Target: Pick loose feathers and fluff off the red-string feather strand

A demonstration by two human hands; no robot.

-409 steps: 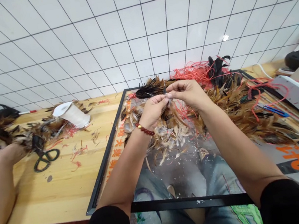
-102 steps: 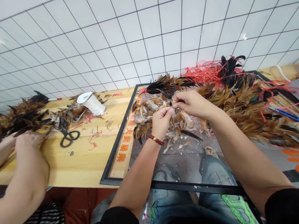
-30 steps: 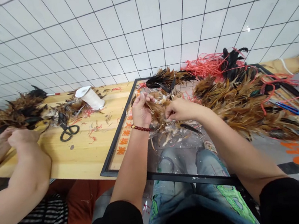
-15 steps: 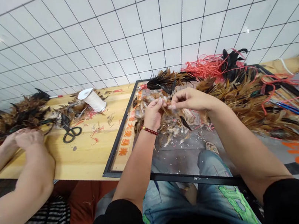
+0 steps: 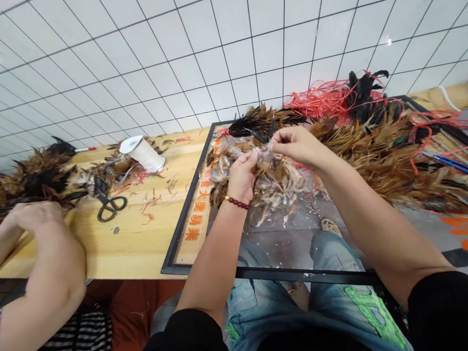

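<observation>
My left hand point(image 5: 243, 177), with a dark red bead bracelet at its wrist, pinches a feather point(image 5: 264, 137) by its base, thumb against fingers. Close beside it, my right hand point(image 5: 295, 144) is closed in a pinch at the same feather's pale fluff. The dark tip seems to point up toward the wall. Below both hands lies a loose pile of brown and whitish feathers point(image 5: 278, 189) on a black-framed clear panel point(image 5: 249, 279). My fingertips partly hide what they grip.
Brown feather bundles point(image 5: 362, 150), red plastic string point(image 5: 315, 102) and a blue-handled tool point(image 5: 454, 164) lie to the right. Leftward are a white spool point(image 5: 145, 155) and black scissors point(image 5: 111, 205). A co-worker's hands point(image 5: 40, 215) work at feathers on the far left. A tiled wall point(image 5: 223, 42) stands behind.
My right hand has shifted slightly left and up, closer to my left hand. The dark feather that hung below my right hand no longer shows there.
</observation>
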